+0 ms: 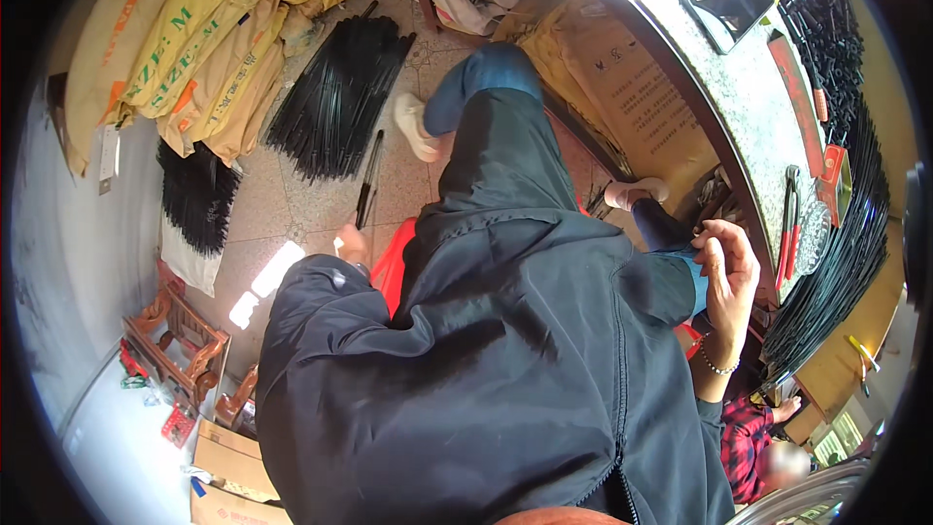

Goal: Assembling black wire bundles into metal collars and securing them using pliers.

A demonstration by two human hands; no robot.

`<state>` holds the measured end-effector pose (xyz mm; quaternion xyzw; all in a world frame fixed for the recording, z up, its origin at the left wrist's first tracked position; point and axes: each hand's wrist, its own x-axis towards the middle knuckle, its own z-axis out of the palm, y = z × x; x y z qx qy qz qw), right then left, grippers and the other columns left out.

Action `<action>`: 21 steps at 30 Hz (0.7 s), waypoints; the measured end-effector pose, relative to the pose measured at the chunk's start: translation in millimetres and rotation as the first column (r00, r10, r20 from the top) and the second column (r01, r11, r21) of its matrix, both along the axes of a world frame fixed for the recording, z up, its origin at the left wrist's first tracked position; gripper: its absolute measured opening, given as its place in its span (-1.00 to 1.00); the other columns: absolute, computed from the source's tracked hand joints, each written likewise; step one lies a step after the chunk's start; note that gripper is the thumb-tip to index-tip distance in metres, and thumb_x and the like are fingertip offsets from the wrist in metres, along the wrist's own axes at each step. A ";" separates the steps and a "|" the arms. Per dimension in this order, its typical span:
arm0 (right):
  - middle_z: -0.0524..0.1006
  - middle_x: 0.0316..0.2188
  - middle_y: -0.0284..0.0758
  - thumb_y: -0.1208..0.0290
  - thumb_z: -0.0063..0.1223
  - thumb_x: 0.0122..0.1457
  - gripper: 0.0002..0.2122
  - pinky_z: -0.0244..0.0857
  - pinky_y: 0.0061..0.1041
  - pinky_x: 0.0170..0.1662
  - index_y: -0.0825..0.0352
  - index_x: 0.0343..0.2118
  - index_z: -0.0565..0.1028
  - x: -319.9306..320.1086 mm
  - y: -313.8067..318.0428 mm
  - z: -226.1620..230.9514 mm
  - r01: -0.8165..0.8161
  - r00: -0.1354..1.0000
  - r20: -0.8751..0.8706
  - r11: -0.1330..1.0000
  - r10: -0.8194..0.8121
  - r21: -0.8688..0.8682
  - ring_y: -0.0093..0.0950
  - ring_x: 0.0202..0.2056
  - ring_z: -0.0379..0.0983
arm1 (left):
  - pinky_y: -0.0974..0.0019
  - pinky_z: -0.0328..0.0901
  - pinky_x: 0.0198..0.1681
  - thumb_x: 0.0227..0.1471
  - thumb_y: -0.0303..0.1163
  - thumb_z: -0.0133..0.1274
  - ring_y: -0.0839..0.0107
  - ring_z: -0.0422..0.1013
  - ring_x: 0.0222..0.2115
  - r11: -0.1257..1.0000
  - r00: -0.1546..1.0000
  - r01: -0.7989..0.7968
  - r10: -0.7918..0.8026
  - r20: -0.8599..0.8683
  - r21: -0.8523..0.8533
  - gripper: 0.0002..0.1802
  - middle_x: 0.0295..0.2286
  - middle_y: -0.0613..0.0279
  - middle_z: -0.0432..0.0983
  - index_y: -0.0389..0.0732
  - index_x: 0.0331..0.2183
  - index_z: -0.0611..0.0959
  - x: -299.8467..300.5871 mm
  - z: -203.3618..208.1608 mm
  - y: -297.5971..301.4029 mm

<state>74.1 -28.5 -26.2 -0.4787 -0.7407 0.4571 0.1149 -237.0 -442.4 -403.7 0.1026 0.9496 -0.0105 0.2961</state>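
At my left side, my left hand (351,244) is closed around the lower end of a few long, thin black strips (368,182), which point away from me over the floor. The sleeve and the angle hide most of its fingers. My right hand (731,262) is raised beside the table edge, a beaded bracelet at its wrist. Its fingers are loosely bent and apart, with nothing visible in them. Nearest to it on the tabletop are red-handled pliers (789,226). Ahead on the floor lies a big bundle of similar black strips (340,97).
Yellow sacks (194,39) stand at the far left, above another black bundle (197,196). The speckled table (724,102) curves along the right, bearing a phone (729,2) and a long heap of black strips (844,253). A wooden chair (185,340) is left; another person (746,442) is at lower right.
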 end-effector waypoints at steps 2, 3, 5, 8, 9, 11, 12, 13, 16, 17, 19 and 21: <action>0.45 -0.45 -0.45 0.49 -0.12 0.18 -0.86 0.12 -0.79 -0.50 0.36 -0.23 0.42 3.8 -1.8 -1.5 0.001 1.000 -0.017 1.000 -0.001 0.007 -0.76 -0.51 0.28 | 0.07 0.32 -0.24 -0.11 -0.37 0.02 -0.03 0.44 -0.33 0.996 0.999 0.027 -0.025 -0.025 0.087 -0.51 -0.44 -0.12 0.51 0.00 -0.04 0.45 3.1 13.2 14.2; 0.45 -0.45 -0.45 0.49 -0.12 0.18 -0.86 0.12 -0.79 -0.50 0.36 -0.23 0.42 4.7 -4.0 -0.9 0.003 1.000 -0.023 1.000 -0.003 0.007 -0.76 -0.51 0.28 | 0.05 0.31 -0.25 -0.11 -0.36 0.02 -0.04 0.44 -0.36 0.984 0.998 0.054 -0.047 -0.043 0.172 -0.45 -0.47 -0.12 0.51 0.03 0.01 0.39 1.6 18.7 19.7; 0.45 -0.45 -0.45 0.49 -0.12 0.18 -0.85 0.12 -0.79 -0.49 0.37 -0.22 0.42 6.8 -7.7 1.1 -0.006 1.000 -0.024 1.000 0.007 0.020 -0.76 -0.51 0.28 | 0.08 0.29 -0.18 -0.09 -0.39 0.02 0.01 0.40 -0.21 0.987 0.999 0.006 -0.014 0.049 0.162 -0.38 -0.24 -0.13 0.45 0.18 0.06 0.31 -9.0 29.4 41.1; 0.45 -0.44 -0.45 0.50 -0.12 0.18 -0.85 0.13 -0.79 -0.49 0.37 -0.21 0.42 12.3 -12.5 5.8 -0.004 0.999 -0.041 1.000 0.005 0.028 -0.75 -0.51 0.28 | 0.06 0.22 -0.08 -0.06 -0.32 0.00 -0.03 0.26 -0.05 0.951 0.950 0.271 -0.289 -0.119 -0.150 -0.38 -0.02 -0.09 0.26 0.14 0.09 0.26 -25.2 21.2 60.9; 0.45 -0.44 -0.45 0.50 -0.12 0.18 -0.84 0.13 -0.79 -0.49 0.37 -0.21 0.42 13.0 -13.0 5.9 -0.013 0.997 -0.072 1.000 0.014 0.017 -0.75 -0.51 0.28 | 0.05 0.18 -0.03 -0.05 -0.29 -0.02 -0.06 0.20 -0.01 0.989 0.975 0.034 -0.064 -0.213 -0.141 -0.36 0.03 -0.05 0.17 0.10 0.11 0.23 -37.8 -17.0 42.9; 0.44 -0.44 -0.45 0.50 -0.12 0.18 -0.84 0.13 -0.79 -0.48 0.37 -0.20 0.42 23.1 -16.7 5.8 0.015 0.996 -0.083 1.000 -0.013 0.024 -0.75 -0.51 0.28 | 0.04 0.14 0.01 -0.04 -0.27 -0.04 -0.10 0.13 0.03 0.981 0.947 -0.171 0.139 -0.289 -0.092 -0.35 0.08 -0.01 0.08 0.07 0.13 0.20 -42.3 -24.0 60.9; 0.44 -0.45 -0.45 0.50 -0.12 0.18 -0.84 0.13 -0.79 -0.48 0.37 -0.19 0.41 31.5 -18.7 6.0 0.056 0.996 -0.065 0.998 -0.053 0.039 -0.75 -0.51 0.28 | 0.05 0.15 0.01 -0.03 -0.23 -0.05 -0.07 0.17 0.01 0.978 0.993 0.081 -0.097 -0.072 -0.194 -0.36 0.05 -0.04 0.15 0.01 0.12 0.21 -37.5 18.7 103.2; 0.44 -0.45 -0.45 0.50 -0.13 0.18 -0.83 0.14 -0.79 -0.48 0.38 -0.19 0.41 36.2 -18.2 4.8 0.078 0.995 -0.063 0.996 -0.075 0.039 -0.75 -0.51 0.29 | 0.07 0.17 0.00 -0.03 -0.20 -0.06 -0.05 0.22 -0.01 0.910 0.945 0.322 -0.291 0.151 -0.259 -0.36 0.02 -0.08 0.21 -0.05 0.12 0.22 -37.8 49.0 122.5; 0.44 -0.45 -0.46 0.49 -0.13 0.19 -0.83 0.13 -0.79 -0.48 0.38 -0.19 0.41 38.9 -19.6 -2.7 0.064 0.988 -0.143 0.998 -0.060 0.023 -0.75 -0.51 0.29 | 0.15 0.24 -0.05 -0.07 -0.16 0.03 0.07 0.34 -0.10 0.930 0.938 0.287 -0.321 0.129 0.230 -0.44 -0.12 -0.14 0.36 -0.14 -0.01 0.40 -30.8 45.6 137.2; 0.44 -0.45 -0.46 0.49 -0.13 0.19 -0.83 0.15 -0.79 -0.47 0.37 -0.19 0.41 43.9 -18.8 0.4 0.081 0.987 -0.138 0.996 -0.077 0.028 -0.74 -0.51 0.29 | 0.17 0.26 -0.07 -0.08 -0.18 0.05 0.11 0.38 -0.13 0.878 0.928 0.330 -0.368 0.050 0.348 -0.48 -0.17 -0.14 0.42 -0.18 -0.06 0.46 -16.0 79.1 171.1; 0.44 -0.44 -0.45 0.49 -0.12 0.18 -0.84 0.18 -0.78 -0.44 0.37 -0.20 0.42 50.9 -15.6 2.9 0.107 0.982 -0.162 0.992 -0.096 0.059 -0.73 -0.48 0.32 | 0.22 0.29 -0.11 -0.06 -0.28 0.05 0.10 0.41 -0.18 0.753 0.942 0.232 -0.331 0.050 0.615 -0.58 -0.24 -0.10 0.47 -0.21 -0.12 0.50 -5.8 103.8 211.3; 0.46 -0.43 -0.43 0.49 -0.10 0.17 -0.84 0.21 -0.76 -0.41 0.38 -0.21 0.43 51.9 -10.6 8.4 0.159 0.974 -0.174 0.985 -0.144 0.073 -0.71 -0.44 0.35 | 0.33 0.32 -0.20 -0.03 -0.35 0.03 0.19 0.46 -0.26 0.562 0.930 0.250 -0.366 -0.034 0.788 -0.67 -0.30 -0.02 0.51 -0.24 -0.17 0.54 9.2 148.3 254.5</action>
